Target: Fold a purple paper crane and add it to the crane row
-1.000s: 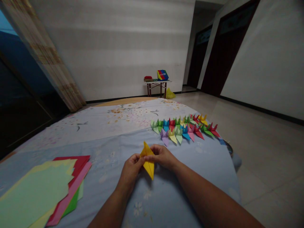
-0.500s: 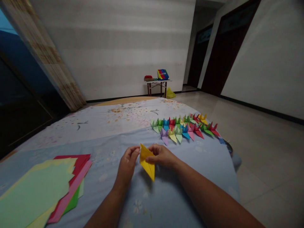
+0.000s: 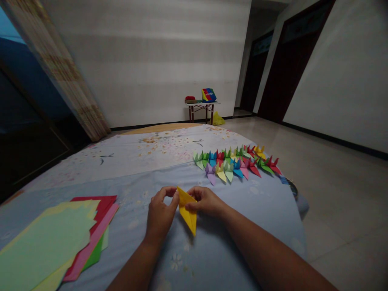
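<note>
A yellow folded origami paper (image 3: pixel 188 212) forms a long pointed diamond above the blue bedsheet (image 3: pixel 257 230). My right hand (image 3: pixel 206 201) pinches its right side between the fingers and thumb. My left hand (image 3: pixel 160 213) is curled at its upper left edge, with the fingertips touching the paper. Its lower tip hangs free between my hands. Ahead of my hands stand rows of several multicoloured origami cranes (image 3: pixel 233 165). A stack of coloured paper sheets (image 3: pixel 57 238) lies to the left of my left hand.
The bed's far half has a white floral cover (image 3: pixel 151 151). Its right edge drops to a tiled floor (image 3: pixel 339 210). A small folding table (image 3: pixel 201 104) holds a striped box (image 3: pixel 209 95), with a yellow bag (image 3: pixel 218 119) beneath. A curtain (image 3: pixel 66 68) hangs at the left.
My hands have parted from over the yellow paper, so more of it shows. Its lower tip now leans slightly to the right, and my left hand sits a little lower.
</note>
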The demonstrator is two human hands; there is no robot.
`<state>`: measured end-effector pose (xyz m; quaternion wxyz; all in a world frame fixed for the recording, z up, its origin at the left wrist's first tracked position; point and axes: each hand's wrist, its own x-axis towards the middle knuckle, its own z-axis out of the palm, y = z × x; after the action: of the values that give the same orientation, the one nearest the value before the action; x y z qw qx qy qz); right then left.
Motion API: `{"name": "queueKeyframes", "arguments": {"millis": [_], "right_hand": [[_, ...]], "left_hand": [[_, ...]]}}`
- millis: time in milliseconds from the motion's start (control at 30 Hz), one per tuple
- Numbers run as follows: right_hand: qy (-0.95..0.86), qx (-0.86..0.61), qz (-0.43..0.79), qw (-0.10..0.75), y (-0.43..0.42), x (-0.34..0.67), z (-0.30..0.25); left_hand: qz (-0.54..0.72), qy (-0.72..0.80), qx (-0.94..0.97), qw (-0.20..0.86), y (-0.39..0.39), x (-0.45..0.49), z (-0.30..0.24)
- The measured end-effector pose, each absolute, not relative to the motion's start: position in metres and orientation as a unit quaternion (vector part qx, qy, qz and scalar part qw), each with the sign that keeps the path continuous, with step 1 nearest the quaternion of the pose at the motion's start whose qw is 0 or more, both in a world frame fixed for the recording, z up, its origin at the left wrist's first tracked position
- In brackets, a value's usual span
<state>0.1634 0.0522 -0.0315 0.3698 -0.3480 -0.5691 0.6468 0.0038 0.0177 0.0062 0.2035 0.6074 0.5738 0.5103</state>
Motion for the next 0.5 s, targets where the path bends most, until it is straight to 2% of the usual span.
{"name": "queueKeyframes", "arguments": {"millis": [233, 500], "right_hand": [[-0.624, -0.369, 0.579, 0.372, 0.0495, 0.162, -0.0342], [-0.665, -0.379, 0.539, 0.352, 0.0436, 0.1606, -0.0298]], "left_hand": [[0.509, 0.588, 0.579, 0.243, 0.0184, 0.0071, 0.0073], [0.516, 0.591, 0.576, 0.23, 0.0184, 0.0063, 0.0054]]}}
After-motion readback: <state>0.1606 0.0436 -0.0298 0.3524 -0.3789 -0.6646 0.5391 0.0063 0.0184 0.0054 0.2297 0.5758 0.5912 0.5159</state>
